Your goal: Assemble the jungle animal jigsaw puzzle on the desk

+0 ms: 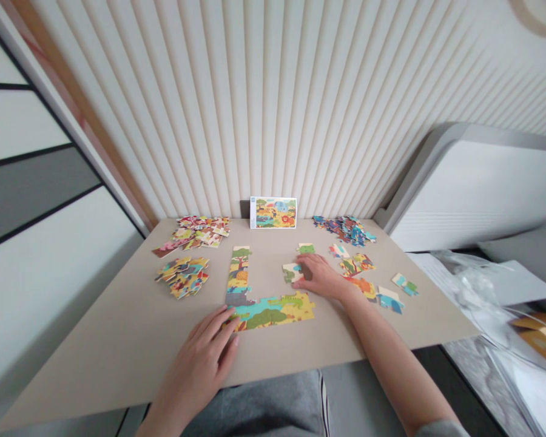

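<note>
A partly joined jigsaw puzzle [266, 314] lies on the table in an L shape, with a left column and a bottom row showing trees, water and a crocodile. My left hand [209, 349] lies with fingers stretched out, its fingertips on the lower left corner of that section. Inside the L, to the right, my right hand [322, 276] has thumb and fingers at the right side of a pale and green puzzle piece [290, 272]; the fingers partly cover it. Just beyond that hand is another green-and-cream puzzle piece [306, 248].
A picture card [273, 213] stands against the ribbed wall. Piles of pieces lie at the back left [202, 230], left [184, 276] and back right [346, 229]. Loose pieces [390, 298] are scattered right of my right forearm. The table's [118, 340] front edge is near my lap.
</note>
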A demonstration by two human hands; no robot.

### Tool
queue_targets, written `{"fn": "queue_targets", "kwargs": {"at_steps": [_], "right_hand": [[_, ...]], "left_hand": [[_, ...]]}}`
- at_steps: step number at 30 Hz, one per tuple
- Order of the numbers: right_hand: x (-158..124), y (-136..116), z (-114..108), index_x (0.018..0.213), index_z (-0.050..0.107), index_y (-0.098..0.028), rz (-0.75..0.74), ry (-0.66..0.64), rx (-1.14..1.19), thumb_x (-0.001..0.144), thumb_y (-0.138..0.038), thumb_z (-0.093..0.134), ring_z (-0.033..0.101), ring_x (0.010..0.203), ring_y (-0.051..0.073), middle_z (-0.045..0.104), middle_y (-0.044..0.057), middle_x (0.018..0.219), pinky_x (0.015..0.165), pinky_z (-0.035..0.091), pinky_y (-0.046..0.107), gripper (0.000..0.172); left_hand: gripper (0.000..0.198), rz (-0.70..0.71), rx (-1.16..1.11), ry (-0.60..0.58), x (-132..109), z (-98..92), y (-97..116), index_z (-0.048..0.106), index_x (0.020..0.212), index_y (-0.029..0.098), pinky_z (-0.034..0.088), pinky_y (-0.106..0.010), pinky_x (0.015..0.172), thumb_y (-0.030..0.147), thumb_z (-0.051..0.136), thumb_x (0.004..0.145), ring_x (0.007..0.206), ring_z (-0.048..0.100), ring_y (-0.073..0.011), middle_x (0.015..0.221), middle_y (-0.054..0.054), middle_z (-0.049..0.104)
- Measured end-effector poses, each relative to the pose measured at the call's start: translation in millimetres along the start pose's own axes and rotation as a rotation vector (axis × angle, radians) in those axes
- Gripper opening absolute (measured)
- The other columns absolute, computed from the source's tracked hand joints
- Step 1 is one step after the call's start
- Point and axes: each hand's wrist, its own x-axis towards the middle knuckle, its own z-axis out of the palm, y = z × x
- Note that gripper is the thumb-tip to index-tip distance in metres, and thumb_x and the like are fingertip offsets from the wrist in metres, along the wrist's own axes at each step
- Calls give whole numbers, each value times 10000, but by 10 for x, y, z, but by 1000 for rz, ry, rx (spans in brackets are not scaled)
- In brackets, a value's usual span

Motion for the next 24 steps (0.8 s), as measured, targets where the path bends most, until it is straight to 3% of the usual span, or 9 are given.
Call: {"fn": "queue_targets", "kwargs": {"at_steps": [2,5,9,13,20,24], "right_hand": [[7,8,-25,1374,562,-240,-9,-7,-6,846,-607,714,502,1351,301,577,133,1415,1129,376,475,661],[-17,126,-116,1383,562,-243,74,59,-84,942,-546,611,527,1321,276,593,118,1405,1125,384,442,537],[-160,431,-262,1308,627,-222,430,170,-324,975,-470,554,557,1263,316,626,145,1339,1080,405,469,422],[-308,661,-328,1289,656,-232,711,120,-446,956,-517,541,585,1207,360,652,168,1281,1016,429,504,453],[-292,774,-322,1185,721,-256,745,147,-385,928,-462,572,638,1130,340,691,151,1212,967,461,466,362],[-262,749,-352,1251,682,-207,612,246,-227,888,-443,627,640,1146,332,691,155,1230,993,479,465,436]], "left_hand": [[377,-2,2,-9,-1,0,-1,613,1342,254,491,-481,1107,332,546,979,1345,526,-289,1409,-70,595],[372,-2,7,-12,-2,-4,3,610,1341,256,486,-483,1110,329,544,983,1353,515,-288,1420,-67,587],[360,1,2,-1,-3,-6,6,620,1326,259,488,-480,1107,329,548,980,1350,518,-290,1420,-69,587],[366,9,9,-8,-3,1,-1,613,1334,252,483,-484,1112,331,542,984,1346,520,-289,1416,-75,588],[355,9,-1,8,2,-4,3,625,1319,267,494,-481,1100,325,547,978,1336,531,-290,1412,-66,594],[367,5,4,1,0,-3,0,610,1334,259,485,-481,1108,318,545,978,1347,518,-288,1415,-72,587]]}}
